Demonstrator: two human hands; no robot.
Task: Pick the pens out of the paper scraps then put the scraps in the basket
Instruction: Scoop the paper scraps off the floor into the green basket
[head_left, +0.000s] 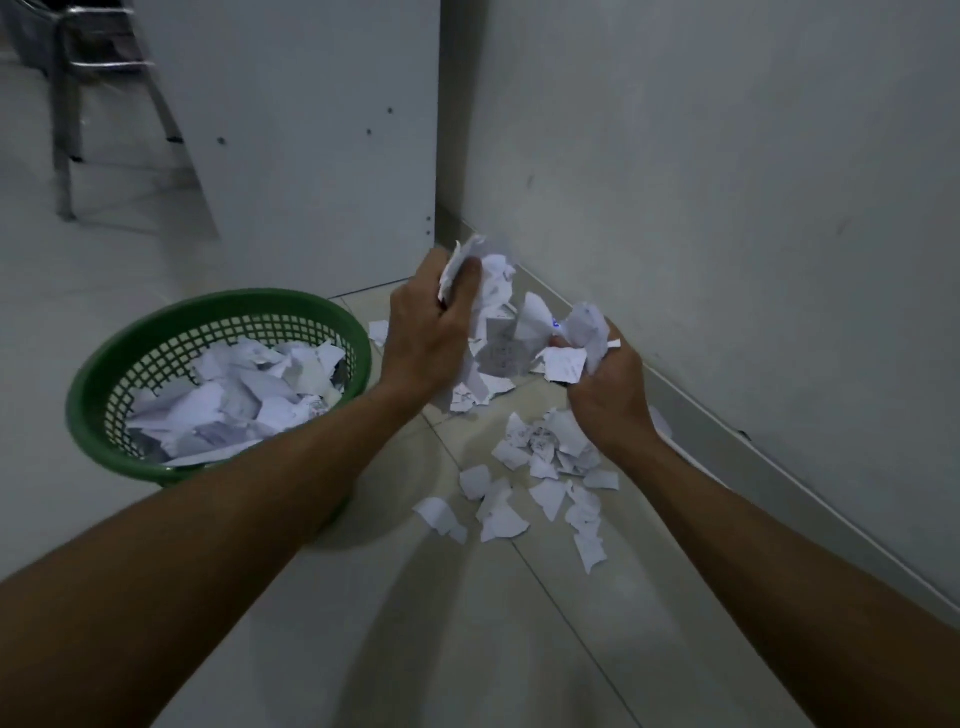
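A round green mesh basket (130, 358) stands on the floor at the left, holding several white paper scraps (244, 400). My left hand (431, 332) grips a bunch of torn scraps (491, 270), raised just right of the basket. My right hand (608, 395) grips another handful of scraps (582, 338). Between and below the hands, loose scraps (540, 467) lie scattered on the tiled floor near the wall corner. A small blue spot (555, 323) shows among the held paper; I cannot tell what it is. No pen is plainly visible.
A white wall (727, 208) runs along the right with a skirting at floor level. A white cabinet panel (322, 156) stands behind the basket. Metal chair legs (67, 130) are at the far top left. Bare floor tiles (415, 623) lie in front.
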